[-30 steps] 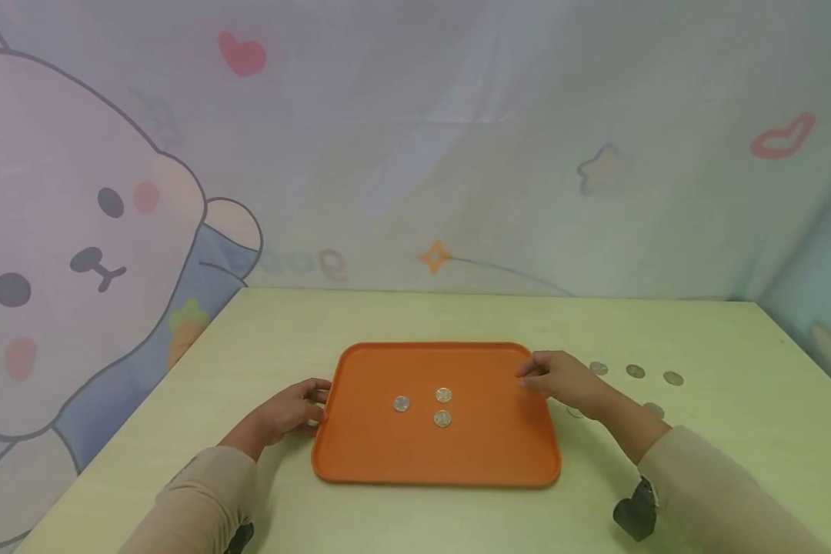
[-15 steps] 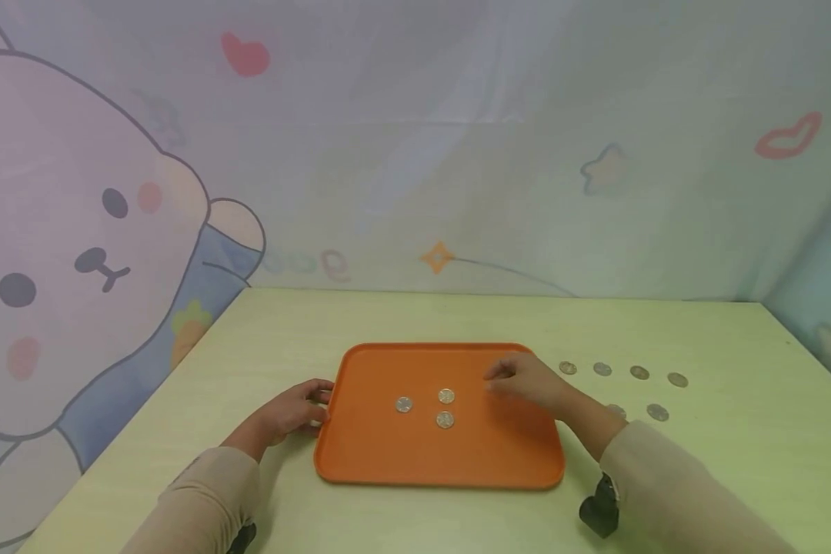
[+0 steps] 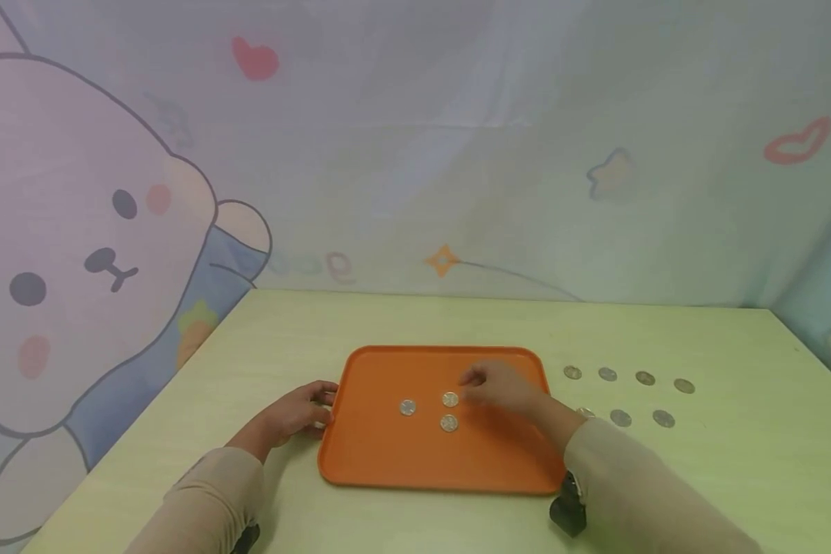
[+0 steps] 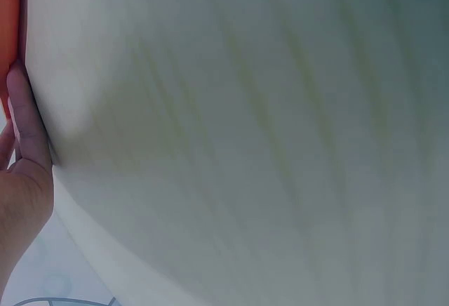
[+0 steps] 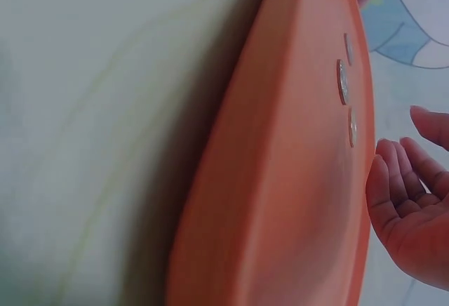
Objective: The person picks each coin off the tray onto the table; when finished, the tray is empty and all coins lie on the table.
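Observation:
An orange tray (image 3: 388,462) lies on the table with three silvery coins on it: a left coin (image 3: 407,408), an upper right coin (image 3: 450,399) and a lower right coin (image 3: 448,423). My left hand (image 3: 294,412) rests against the tray's left edge, fingertips and thumb at the rim. In the left wrist view a finger of it runs along the tray's outer side. Above the tray's right half hovers my right hand (image 3: 502,385), just right of the upper right coin. The right wrist view shows its fingers (image 5: 379,187) loosely bent, with nothing between them and the thumb.
Right of the tray, several more coins lie in two rows on the pale table (image 3: 734,462), among them a back-row coin (image 3: 645,378) and a front-row coin (image 3: 663,418). A printed curtain (image 3: 402,154) hangs behind the table.
My right hand has moved left from the tray's right edge to beside the upper right coin. My left hand stays at the left rim, and the view has shifted slightly.

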Available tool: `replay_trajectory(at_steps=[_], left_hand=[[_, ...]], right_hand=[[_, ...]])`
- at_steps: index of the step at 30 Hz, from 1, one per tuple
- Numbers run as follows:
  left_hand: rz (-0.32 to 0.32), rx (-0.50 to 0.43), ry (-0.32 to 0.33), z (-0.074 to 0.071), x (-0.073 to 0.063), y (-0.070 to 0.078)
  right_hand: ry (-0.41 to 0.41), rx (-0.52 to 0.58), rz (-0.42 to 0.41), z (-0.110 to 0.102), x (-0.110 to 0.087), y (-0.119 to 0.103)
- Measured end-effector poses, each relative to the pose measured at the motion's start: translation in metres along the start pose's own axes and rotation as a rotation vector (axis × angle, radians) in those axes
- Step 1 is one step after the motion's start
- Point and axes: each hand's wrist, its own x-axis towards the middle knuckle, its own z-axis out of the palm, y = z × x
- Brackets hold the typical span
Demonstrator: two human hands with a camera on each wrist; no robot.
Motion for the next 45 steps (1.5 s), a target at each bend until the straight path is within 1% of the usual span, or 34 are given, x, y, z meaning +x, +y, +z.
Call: replay_trajectory(at_steps=[5, 9, 16, 20, 22, 26, 29, 36, 39, 42, 45], left_hand=[[0.011, -0.005, -0.012, 0.000, -0.001, 0.000], [0.014, -0.012, -0.013, 0.000, -0.001, 0.000], [0.009, -0.024, -0.002, 0.000, 0.002, -0.003], [0.003, -0.028, -0.004, 0.000, 0.002, -0.002], [0.002, -0.026, -0.007, 0.000, 0.002, -0.002], [-0.002, -0.034, -0.005, 0.000, 0.002, -0.002], [0.003, -0.031, -0.018, -0.001, 0.002, -0.002], [0.005, -0.027, -0.018, -0.001, 0.001, 0.000], [0.003, -0.021, -0.021, -0.001, 0.000, 0.001], [-0.003, -0.022, -0.015, -0.001, 0.000, 0.001], [-0.005, -0.020, -0.014, -0.001, -0.001, 0.001]], right_hand=[[-0.035, -0.024, 0.040, 0.006, 0.007, -0.005], [-0.051, -0.051, 0.038, 0.008, 0.010, -0.007], [-0.055, -0.140, 0.049, 0.014, 0.018, -0.006], [-0.040, -0.223, 0.047, 0.017, 0.021, -0.009], [-0.034, -0.240, 0.053, 0.019, 0.022, -0.010], [-0.028, -0.238, 0.070, 0.021, 0.023, -0.010], [-0.022, -0.235, 0.072, 0.022, 0.024, -0.010], [0.004, -0.254, 0.022, 0.022, 0.027, -0.005], [0.003, -0.257, 0.016, 0.022, 0.026, -0.005], [-0.004, -0.228, 0.027, 0.022, 0.024, -0.006], [-0.016, -0.171, 0.032, 0.022, 0.022, -0.008]])
